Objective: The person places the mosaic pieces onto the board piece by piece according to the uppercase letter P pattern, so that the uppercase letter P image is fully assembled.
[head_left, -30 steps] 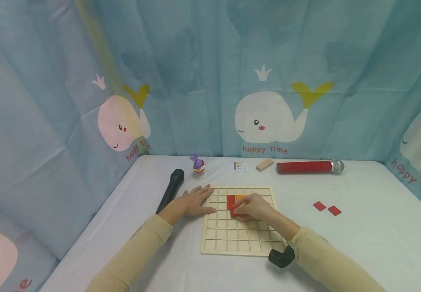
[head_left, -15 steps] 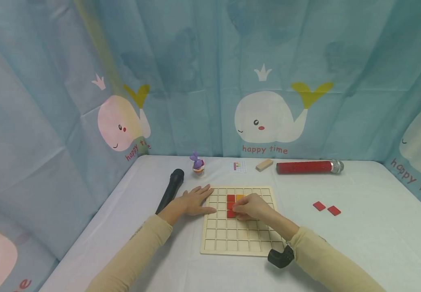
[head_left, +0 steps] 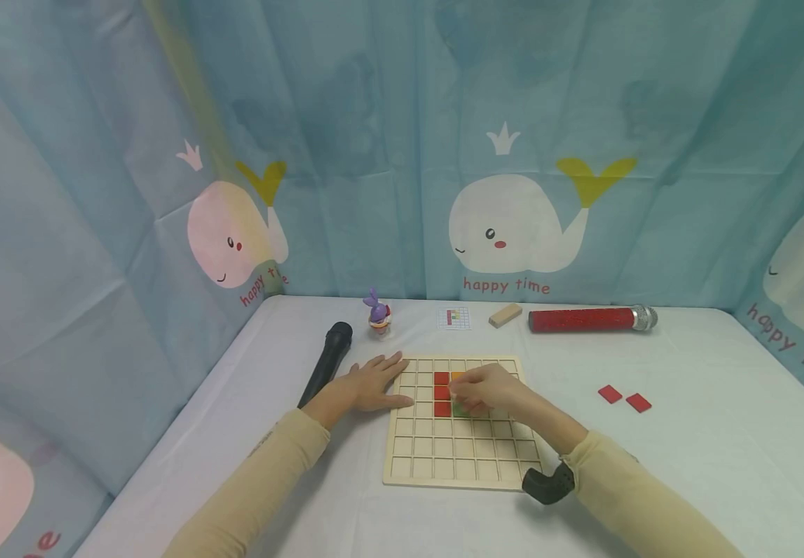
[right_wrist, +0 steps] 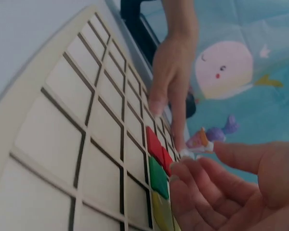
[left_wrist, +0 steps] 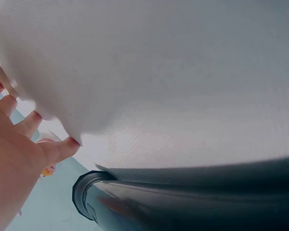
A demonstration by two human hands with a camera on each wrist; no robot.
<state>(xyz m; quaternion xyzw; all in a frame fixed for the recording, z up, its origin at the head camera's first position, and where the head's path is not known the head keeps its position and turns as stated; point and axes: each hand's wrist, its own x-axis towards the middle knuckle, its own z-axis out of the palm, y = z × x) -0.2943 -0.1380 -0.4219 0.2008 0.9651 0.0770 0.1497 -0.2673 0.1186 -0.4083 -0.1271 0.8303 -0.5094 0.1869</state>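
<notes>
A wooden grid board [head_left: 412,469] lies on the white table. A column of red tiles [head_left: 441,394] sits in its cells, with an orange tile [head_left: 457,376] and a green tile [head_left: 459,410] to the right. My right hand [head_left: 488,387] hovers over these tiles and partly hides them. In the right wrist view its thumb [right_wrist: 238,156] stands apart from loosely bent fingers, nothing between them; a yellow tile [right_wrist: 161,211] shows beside the green one. My left hand [head_left: 374,385] rests spread at the board's left edge, its fingertips on the board.
A black microphone [head_left: 328,360] lies left of the board; a black curved object [head_left: 546,486] is under the right sleeve. Two loose red tiles [head_left: 609,394] lie right. Behind are a purple figurine [head_left: 377,314], a grid card [head_left: 453,318], a wooden block [head_left: 505,315] and a red microphone [head_left: 583,320].
The lowest red tile, tilted at my right fingertips a second ago, now lies flat in its cell. My right hand has drawn off it slightly rightward, uncovering the green tile. The left hand stays still.
</notes>
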